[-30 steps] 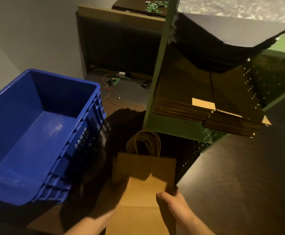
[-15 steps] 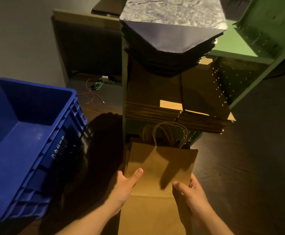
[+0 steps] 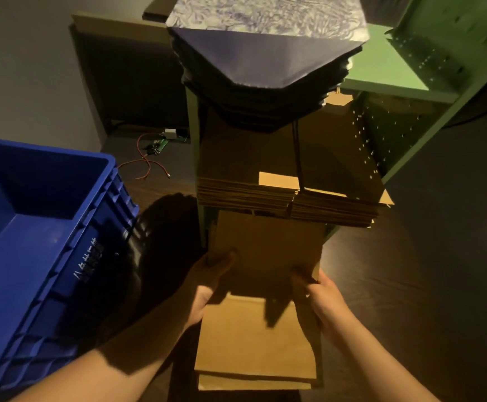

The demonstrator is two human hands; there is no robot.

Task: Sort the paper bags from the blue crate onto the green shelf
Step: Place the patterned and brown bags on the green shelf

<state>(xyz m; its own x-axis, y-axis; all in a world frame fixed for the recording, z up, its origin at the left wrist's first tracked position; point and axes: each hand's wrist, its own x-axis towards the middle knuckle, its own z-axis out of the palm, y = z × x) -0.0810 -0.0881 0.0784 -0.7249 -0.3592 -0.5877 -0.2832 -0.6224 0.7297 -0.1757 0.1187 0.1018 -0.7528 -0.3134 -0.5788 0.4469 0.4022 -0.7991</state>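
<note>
Gripping the brown paper bag [image 3: 265,256] by its sides, left hand [image 3: 210,282] and right hand [image 3: 323,300] are probably sliding it under the stacks [image 3: 245,192]; keeping it level matters.

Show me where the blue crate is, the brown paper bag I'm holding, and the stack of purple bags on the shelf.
blue crate [image 3: 33,256], head view, on its inner floor.
brown paper bag [image 3: 265,250], head view, on its flat upper face between the hands.
purple bags [image 3: 265,59], head view, on the top bag's folded flap.
</note>
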